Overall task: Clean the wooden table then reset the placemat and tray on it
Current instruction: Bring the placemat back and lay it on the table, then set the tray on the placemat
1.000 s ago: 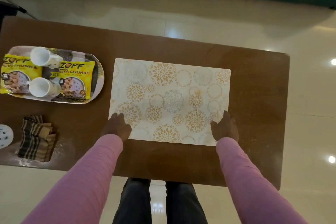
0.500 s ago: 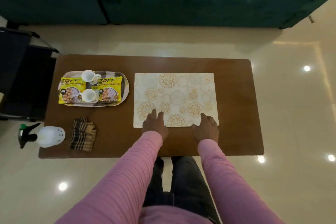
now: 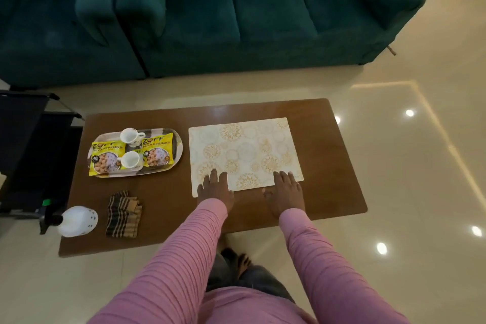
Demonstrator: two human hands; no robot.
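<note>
A cream placemat (image 3: 244,151) with gold floral rings lies flat on the right half of the brown wooden table (image 3: 326,166). My left hand (image 3: 215,188) rests flat, fingers spread, on the mat's near left corner. My right hand (image 3: 285,192) rests flat at the mat's near right edge, fingertips on the mat and palm on the wood. An oval tray (image 3: 173,137) stands on the table's left half, holding two white cups and two yellow snack packets.
A folded striped cloth (image 3: 123,214) and a white spray bottle (image 3: 76,221) lie at the table's near left corner. A teal sofa (image 3: 236,16) stands beyond the table. A dark folding stand (image 3: 29,152) is on the left. Glossy tile floor surrounds everything.
The view has pulled back and up, so the table looks smaller and the sofa shows. My hands have moved closer together along the mat's near edge and lie flatter.
</note>
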